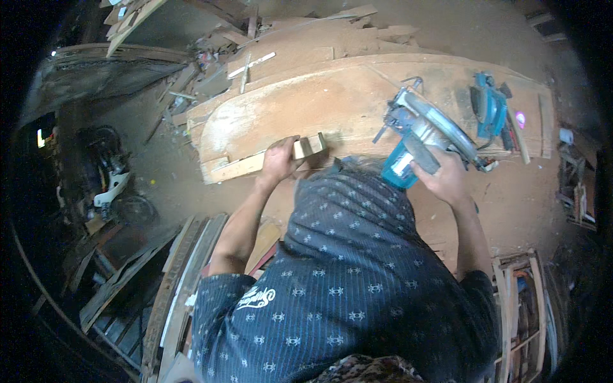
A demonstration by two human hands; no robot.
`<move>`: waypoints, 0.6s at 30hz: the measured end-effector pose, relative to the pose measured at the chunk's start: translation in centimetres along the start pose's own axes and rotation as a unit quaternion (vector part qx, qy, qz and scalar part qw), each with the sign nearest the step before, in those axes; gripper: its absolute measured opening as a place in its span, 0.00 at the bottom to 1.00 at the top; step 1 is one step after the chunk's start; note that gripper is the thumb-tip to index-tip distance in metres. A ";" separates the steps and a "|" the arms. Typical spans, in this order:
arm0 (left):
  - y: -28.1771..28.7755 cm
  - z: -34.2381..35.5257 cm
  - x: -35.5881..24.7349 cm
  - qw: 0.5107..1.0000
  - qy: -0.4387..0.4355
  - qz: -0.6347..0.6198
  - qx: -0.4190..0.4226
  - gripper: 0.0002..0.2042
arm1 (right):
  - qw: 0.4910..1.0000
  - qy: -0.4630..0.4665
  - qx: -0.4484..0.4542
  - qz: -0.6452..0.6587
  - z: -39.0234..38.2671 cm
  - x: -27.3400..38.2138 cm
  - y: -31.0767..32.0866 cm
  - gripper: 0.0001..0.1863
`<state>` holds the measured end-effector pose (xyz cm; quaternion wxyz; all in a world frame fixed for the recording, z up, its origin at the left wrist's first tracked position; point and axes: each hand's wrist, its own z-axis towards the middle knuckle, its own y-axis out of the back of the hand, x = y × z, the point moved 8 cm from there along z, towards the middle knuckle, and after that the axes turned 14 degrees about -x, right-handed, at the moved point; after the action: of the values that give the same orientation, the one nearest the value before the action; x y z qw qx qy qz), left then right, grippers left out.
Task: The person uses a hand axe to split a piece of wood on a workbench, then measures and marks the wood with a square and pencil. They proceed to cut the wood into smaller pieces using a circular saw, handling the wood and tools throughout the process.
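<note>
Dark shirt (pixel 357 281); left grip (pixel 280 161) on wood (pixel 308 147), right grip (pixel 447 177) on saw (pixel 431 131)

The circular saw (pixel 431 133) mixes teal plastic with kinda shiny metal, wood block (pixel 308 147) looks bare, tabletop (pixel 319 96) is matt, dusty wood, shirt (pixel 338 277) is matt cloth.

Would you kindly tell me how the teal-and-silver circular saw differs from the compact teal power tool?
The teal-and-silver circular saw is in the right hand, while the compact teal power tool lies unheld on the wooden worktop. The saw looks larger, with a curved silver guard; the power tool is mostly teal. Both have teal housings.
</note>
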<state>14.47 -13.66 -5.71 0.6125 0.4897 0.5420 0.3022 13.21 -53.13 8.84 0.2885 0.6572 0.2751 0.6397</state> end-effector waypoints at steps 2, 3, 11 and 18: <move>6.2 -2.0 1.4 1.000 -0.004 -0.029 -0.007 0.31 | 1.000 -0.012 0.000 0.021 -0.2 -0.1 -0.8 0.20; 8.4 -2.7 1.7 0.999 0.028 -0.028 0.033 0.31 | 0.999 -0.020 -0.001 0.025 -0.2 0.0 -0.6 0.20; 24.4 -7.6 2.0 0.995 0.097 0.017 0.012 0.32 | 0.997 -0.024 0.034 0.070 0.7 0.9 -1.8 0.19; 31.3 -11.0 -0.3 0.990 0.120 -0.013 -0.067 0.33 | 0.996 0.012 0.058 0.070 1.0 2.7 -2.3 0.20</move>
<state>8.89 -0.41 24.14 0.5784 0.4005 0.5964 0.3865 14.34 -49.62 8.96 0.2017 0.6828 0.2683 0.6489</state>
